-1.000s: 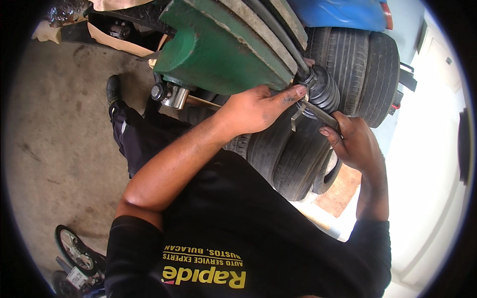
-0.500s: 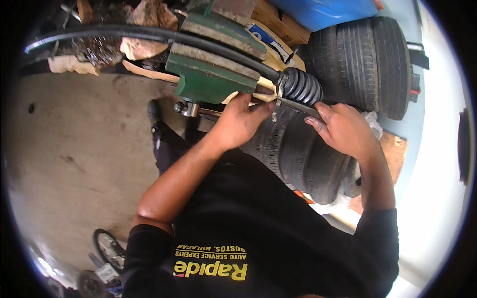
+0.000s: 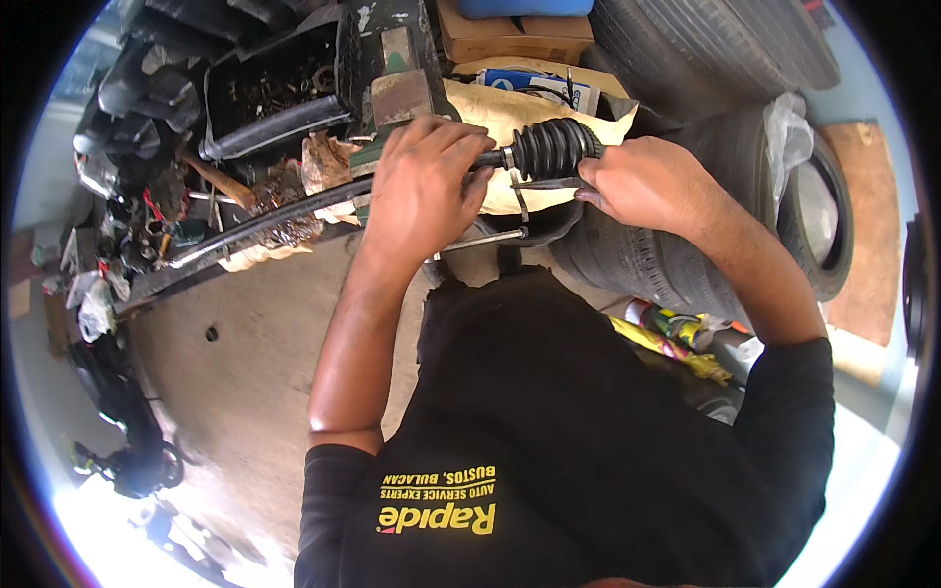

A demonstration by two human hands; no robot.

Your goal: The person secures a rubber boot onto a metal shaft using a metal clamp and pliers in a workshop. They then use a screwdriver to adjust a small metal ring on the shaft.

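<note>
A long dark shaft point(image 3: 323, 199) lies across a green vise point(image 3: 400, 59), with a black ribbed rubber boot point(image 3: 549, 147) at its right end. Over the vise and shaft, my left hand point(image 3: 426, 186) has bent fingers, their tips close to the boot's narrow end; what they grip is partly hidden. My right hand point(image 3: 647, 186), just right of the boot, is closed on a slim metal tool point(image 3: 549, 185) that points left beneath it. A narrow metal band point(image 3: 520, 196) hangs from the boot's narrow end, crossing the tool's tip.
A cluttered bench point(image 3: 142, 294) holds a black tray point(image 3: 274, 88), rags and tools at left. Behind are a cardboard box point(image 3: 515, 39) and brown paper point(image 3: 480, 103); stacked tyres point(image 3: 706, 39) stand at right, a motorbike point(image 3: 127, 412) at lower left, over concrete floor point(image 3: 235, 372).
The view has shifted, showing more of the bench. My left hand has moved up over the shaft with its back upward. My right hand stays by the boot with the tool.
</note>
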